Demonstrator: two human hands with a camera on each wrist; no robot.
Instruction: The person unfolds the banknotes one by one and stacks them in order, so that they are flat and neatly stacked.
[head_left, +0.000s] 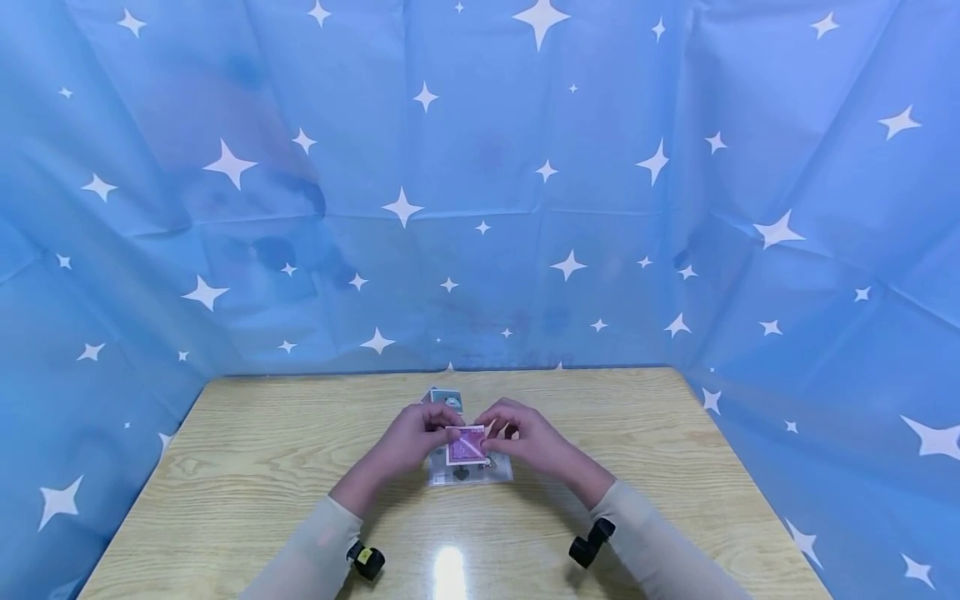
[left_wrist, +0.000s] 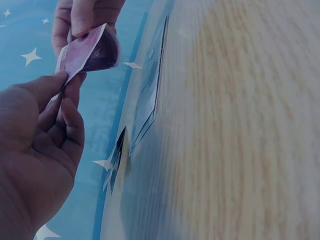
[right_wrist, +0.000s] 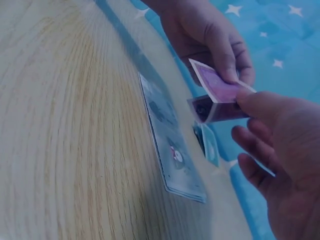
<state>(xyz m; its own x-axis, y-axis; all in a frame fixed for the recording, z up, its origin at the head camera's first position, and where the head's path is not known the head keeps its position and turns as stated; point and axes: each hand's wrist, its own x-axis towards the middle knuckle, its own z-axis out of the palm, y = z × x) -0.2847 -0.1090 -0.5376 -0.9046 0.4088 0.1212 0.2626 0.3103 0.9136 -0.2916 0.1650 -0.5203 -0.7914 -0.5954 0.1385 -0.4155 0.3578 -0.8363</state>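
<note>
A small purple folded card [head_left: 467, 445] with a white border is held up between both hands, over the flat pale sheets on the table. My left hand [head_left: 420, 433] pinches its left edge between thumb and fingers. On the opposite side my right hand [head_left: 528, 437] pinches the card's edge with the thumb and index finger, its other fingers loosely bent. In the right wrist view the purple card [right_wrist: 222, 92] shows a fold, with a darker, printed flap hanging beneath the lighter face. The left wrist view shows that flap curving outward.
Pale grey printed sheets [head_left: 472, 475] lie stacked flat under the hands on the wooden table [head_left: 262, 467]. Just behind them a small blue folded card [head_left: 447, 400] stands partly raised. A blue star-patterned cloth [head_left: 480, 250] hangs at the table's back and sides.
</note>
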